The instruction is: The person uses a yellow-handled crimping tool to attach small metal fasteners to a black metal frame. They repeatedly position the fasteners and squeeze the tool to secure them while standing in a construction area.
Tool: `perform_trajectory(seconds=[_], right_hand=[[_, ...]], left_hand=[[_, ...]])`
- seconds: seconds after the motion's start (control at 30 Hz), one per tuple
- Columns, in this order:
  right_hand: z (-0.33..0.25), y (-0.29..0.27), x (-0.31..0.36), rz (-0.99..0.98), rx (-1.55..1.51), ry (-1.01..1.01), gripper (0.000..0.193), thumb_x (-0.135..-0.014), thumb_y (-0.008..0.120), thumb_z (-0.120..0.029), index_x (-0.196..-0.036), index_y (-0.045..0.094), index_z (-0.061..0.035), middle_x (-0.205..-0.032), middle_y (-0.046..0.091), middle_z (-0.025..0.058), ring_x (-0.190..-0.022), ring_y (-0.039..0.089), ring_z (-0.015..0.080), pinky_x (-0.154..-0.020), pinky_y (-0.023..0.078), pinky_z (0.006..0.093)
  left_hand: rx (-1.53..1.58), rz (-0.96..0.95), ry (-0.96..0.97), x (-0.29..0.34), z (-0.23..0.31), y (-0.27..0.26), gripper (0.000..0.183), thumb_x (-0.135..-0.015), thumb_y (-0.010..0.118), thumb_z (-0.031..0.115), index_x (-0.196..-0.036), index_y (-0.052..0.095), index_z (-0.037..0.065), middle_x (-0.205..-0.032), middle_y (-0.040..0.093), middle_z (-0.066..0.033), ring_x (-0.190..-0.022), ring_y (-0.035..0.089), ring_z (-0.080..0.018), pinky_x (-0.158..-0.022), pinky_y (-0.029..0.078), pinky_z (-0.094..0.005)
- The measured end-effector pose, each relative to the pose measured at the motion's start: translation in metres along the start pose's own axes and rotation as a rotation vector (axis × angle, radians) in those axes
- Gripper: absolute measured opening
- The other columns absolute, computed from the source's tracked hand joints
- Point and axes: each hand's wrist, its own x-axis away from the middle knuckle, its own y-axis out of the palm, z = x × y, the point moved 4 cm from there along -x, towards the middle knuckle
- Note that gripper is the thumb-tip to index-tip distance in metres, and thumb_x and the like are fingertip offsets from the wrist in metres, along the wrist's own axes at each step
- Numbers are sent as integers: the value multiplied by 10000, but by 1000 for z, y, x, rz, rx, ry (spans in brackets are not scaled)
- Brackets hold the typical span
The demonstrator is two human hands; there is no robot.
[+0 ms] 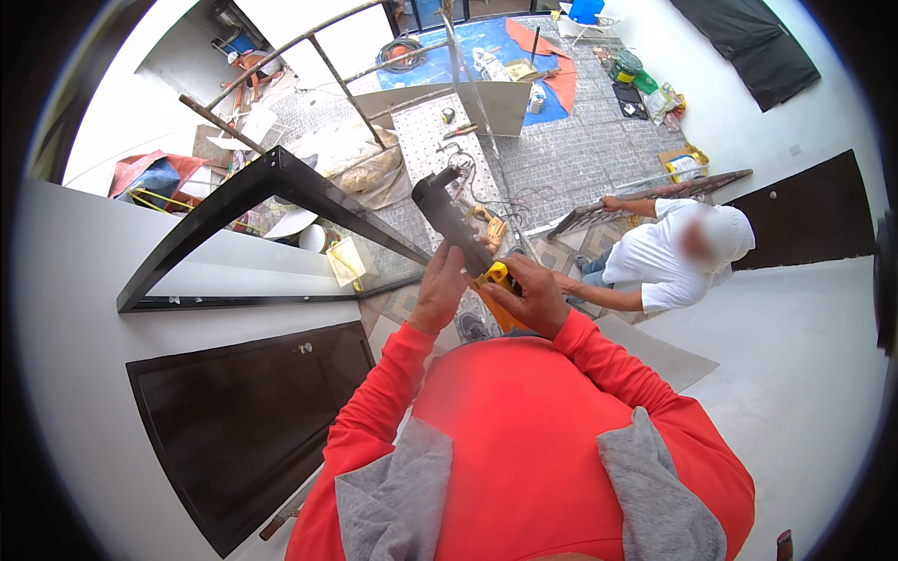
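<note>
Both my hands are in front of my red shirt, closed around a long, dark tool with a yellow part [451,217]; its exact kind cannot be made out. My left hand [440,292] grips the dark body from the left side. My right hand [531,297] wraps around the yellow lower end, which its fingers partly hide. The tool's dark end points up and away from me, over a perforated plank [421,140]. On that plank lie a tape measure [448,115] and a pair of pliers [460,131]. Cables trail near the plank's closer end.
A black frame [271,173] juts from the left wall above a dark door [257,411]. Scaffold pipes [337,70] cross ahead. Below right, a co-worker in a white shirt [669,252] holds a long slatted piece [692,187]. Coiled hose [400,54] and a blue sheet [468,56] lie farther off.
</note>
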Motion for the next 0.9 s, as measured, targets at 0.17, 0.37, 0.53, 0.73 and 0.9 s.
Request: perform_trajectory(seconds=[0.17,0.37,0.53,0.73,0.9], right_hand=[[4,-20,-5,-76,26,-25,297,-911,768,-242,-1011,656,14,-856,627,136,-720,611,270,-643,482,356],[-7,-7,-5,-23,39,-51,283,-894,776,-228,-1028,672,-1,-873,649,133,-755,647,298,-662,503,391],[-10,-9,-5,-64,165,-147,319,-885,790,-216,-1077,668,7,-907,653,134,-758,668,295,-658,524,377],[-16,-9,1,-67,334,-241,323,-890,781,-237,-1087,653,-15,-892,634,126,-772,659,309,-661,520,397],[-9,-3,3,-20,279,-167,275,-885,771,-242,-1030,651,-41,-883,626,103,-765,648,305,-654,516,410]], left_hand=[[-352,-165,45,-9,25,-54,362,-1110,494,301,-1356,583,51,-1132,662,-2,-1022,593,-100,-869,467,-250],[63,-94,-62,4,5,-23,334,-1100,518,254,-1355,594,53,-1205,674,-43,-1152,632,-164,-978,530,-361],[-52,-147,-2,-5,8,-40,326,-1094,527,213,-1370,590,51,-1259,668,-44,-1160,639,-164,-1001,523,-363],[-28,-105,-43,-3,-4,-50,318,-1086,543,178,-1380,585,66,-1283,657,-47,-1173,636,-165,-1026,517,-365],[17,-136,-23,1,-12,-33,309,-1090,527,152,-1377,577,50,-1291,647,-66,-1189,632,-196,-1031,536,-403]])
